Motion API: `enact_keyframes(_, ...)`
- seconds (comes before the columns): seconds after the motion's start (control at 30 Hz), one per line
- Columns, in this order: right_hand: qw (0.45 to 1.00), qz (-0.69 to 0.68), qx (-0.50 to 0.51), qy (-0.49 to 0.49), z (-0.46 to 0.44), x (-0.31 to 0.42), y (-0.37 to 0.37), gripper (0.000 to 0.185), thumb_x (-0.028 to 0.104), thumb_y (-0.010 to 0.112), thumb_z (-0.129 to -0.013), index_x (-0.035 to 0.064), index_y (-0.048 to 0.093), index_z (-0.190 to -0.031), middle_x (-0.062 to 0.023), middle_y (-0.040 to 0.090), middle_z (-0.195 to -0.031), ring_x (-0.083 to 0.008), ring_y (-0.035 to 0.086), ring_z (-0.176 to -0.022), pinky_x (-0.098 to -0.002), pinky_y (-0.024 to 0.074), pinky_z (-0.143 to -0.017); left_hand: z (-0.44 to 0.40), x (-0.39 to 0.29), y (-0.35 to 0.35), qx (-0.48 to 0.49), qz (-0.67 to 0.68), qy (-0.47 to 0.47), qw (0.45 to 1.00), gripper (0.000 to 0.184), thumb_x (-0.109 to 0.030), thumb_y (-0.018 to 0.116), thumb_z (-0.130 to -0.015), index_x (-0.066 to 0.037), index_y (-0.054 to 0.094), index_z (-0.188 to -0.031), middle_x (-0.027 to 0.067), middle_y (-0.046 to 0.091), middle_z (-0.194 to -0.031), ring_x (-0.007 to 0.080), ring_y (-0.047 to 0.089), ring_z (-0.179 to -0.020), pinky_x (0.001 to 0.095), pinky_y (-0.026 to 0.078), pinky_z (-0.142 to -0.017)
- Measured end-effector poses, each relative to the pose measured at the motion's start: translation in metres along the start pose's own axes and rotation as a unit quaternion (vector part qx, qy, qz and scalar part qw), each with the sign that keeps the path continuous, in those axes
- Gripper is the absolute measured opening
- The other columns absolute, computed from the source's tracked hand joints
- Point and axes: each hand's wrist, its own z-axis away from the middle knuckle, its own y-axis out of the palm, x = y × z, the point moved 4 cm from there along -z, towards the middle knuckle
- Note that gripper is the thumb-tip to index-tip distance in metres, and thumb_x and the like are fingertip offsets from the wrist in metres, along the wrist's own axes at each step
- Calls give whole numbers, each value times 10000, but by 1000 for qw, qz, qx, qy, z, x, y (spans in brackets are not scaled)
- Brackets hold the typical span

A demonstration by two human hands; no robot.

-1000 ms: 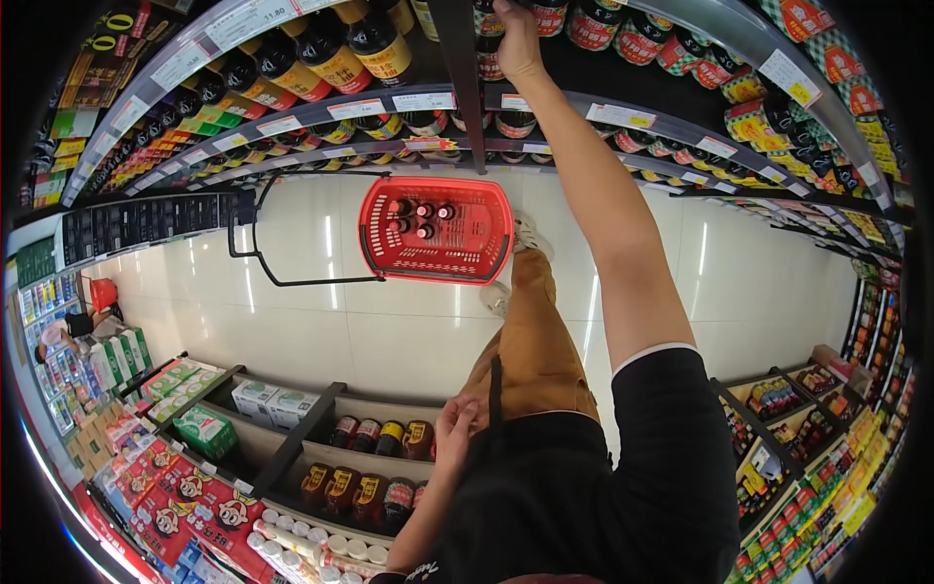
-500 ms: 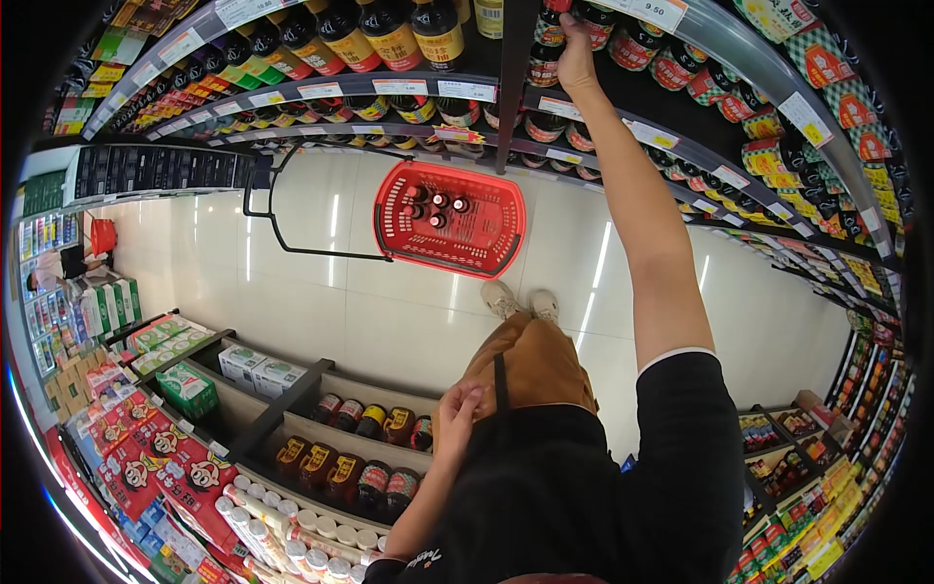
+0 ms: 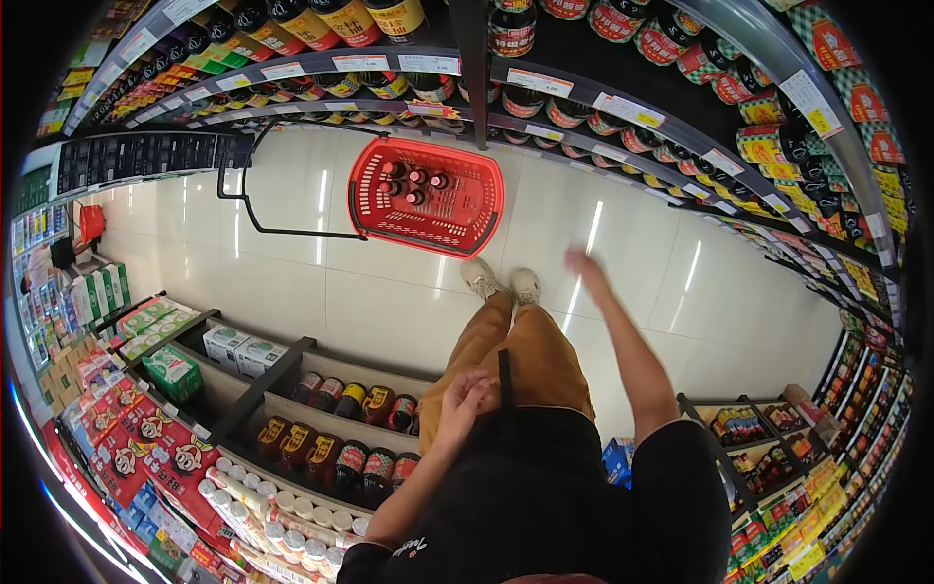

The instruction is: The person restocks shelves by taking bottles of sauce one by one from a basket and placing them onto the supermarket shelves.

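Note:
My left hand [image 3: 468, 393] rests near my waist, over the brown trousers and beside a dark hanging strap [image 3: 505, 380]. Its fingers are curled together, with nothing visible in them. Out over the floor to the right, my right hand [image 3: 588, 268] is smeared by motion, so its fingers are unclear; no item shows in it. A red shopping basket [image 3: 425, 241] stands on the floor ahead of my feet, with several dark bottles [image 3: 416, 178] upright at its left part. On the shelf above, a red-labelled jar [image 3: 512, 27] stands just right of the dark upright.
Shelves of sauce bottles [image 3: 394, 21] and jars [image 3: 588, 21] run along the far side. Behind me is a low display with large bottles [image 3: 324, 453] and red boxes [image 3: 156, 428]. A black basket handle [image 3: 302, 234] stretches left over the tiles. Someone [image 3: 39, 268] is at far left.
My right hand has come away from the jar on the upper shelf and dropped down toward me. My left hand keeps its pose. The view has shifted slightly.

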Motion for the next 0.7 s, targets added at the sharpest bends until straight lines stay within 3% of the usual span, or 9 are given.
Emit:
enact_keyframes(0.03,950,269,159,28,5,-152,-2,420,380,478,-989,38,661,-1150,-114,676,-1127,-234,634,-1023,-372,472,-918,-3,4,1,2,-7,-3,1000,261,-234,582,-985,-68,598,-1185,28,690,-1070,64,591,-809,221,472,-738)
enact_keyframes(0.07,852,453,220,141,78,-118,6,492,425,440,-998,3,642,-1151,-213,662,-1152,-344,619,-1103,-441,468,-934,-6,6,1,-1,-3,6,1000,264,-213,586,-983,-47,590,-1188,41,678,-1079,86,600,-885,236,484,-760)
enact_keyframes(0.13,872,398,194,209,159,-170,-12,563,479,354,-1001,15,666,-1062,-263,664,-1074,-434,621,-1049,-504,475,-921,-16,10,5,-3,5,23,1000,272,-170,594,-980,-5,573,-1195,67,654,-1096,131,617,-1037,266,507,-806)
enact_keyframes(0.2,866,422,106,244,205,-214,-29,529,470,372,-994,40,678,-1019,-257,667,-1061,-431,637,-1001,-501,497,-886,-25,6,11,-10,-9,45,999,279,-217,590,-984,-29,584,-1190,55,674,-1072,110,615,-911,249,496,-760)
enact_keyframes(0.3,885,414,134,168,218,-207,-29,527,494,436,-953,32,687,-972,-226,682,-1042,-425,637,-980,-495,481,-901,-45,17,6,-21,-44,75,996,286,-236,595,-979,-28,586,-1175,65,687,-1039,115,628,-860,256,499,-748)
enact_keyframes(0.4,939,271,-3,209,170,-179,-22,469,430,529,-944,-15,675,-962,-160,714,-885,-282,696,-821,-392,541,-764,-74,21,-8,-13,-222,84,971,312,-241,623,-948,-14,582,-1157,128,678,-1066,197,655,-938,308,522,-782)
enact_keyframes(0.47,974,165,-70,139,138,-135,-2,369,335,583,-944,-24,656,-990,-114,714,-850,-177,682,-762,-324,540,-725,-92,27,-36,-11,-397,70,915,359,-284,639,-919,-17,581,-1153,172,671,-1090,264,660,-989,356,527,-820)
enact_keyframes(0.6,975,185,-98,72,109,-99,68,319,338,586,-940,34,644,-1018,-130,717,-861,-266,690,-754,-384,549,-731,-142,86,-134,19,-642,8,766,514,-440,631,-873,-52,573,-1205,224,626,-1188,376,575,-1147,482,456,-976)
enact_keyframes(0.7,929,362,-49,67,122,-94,144,308,343,655,-875,99,626,-1061,-106,666,-1044,-340,606,-1001,-447,494,-879,-137,74,-168,133,-699,-96,697,588,-439,619,-880,-64,515,-1321,216,532,-1334,408,500,-1250,493,423,-1032)
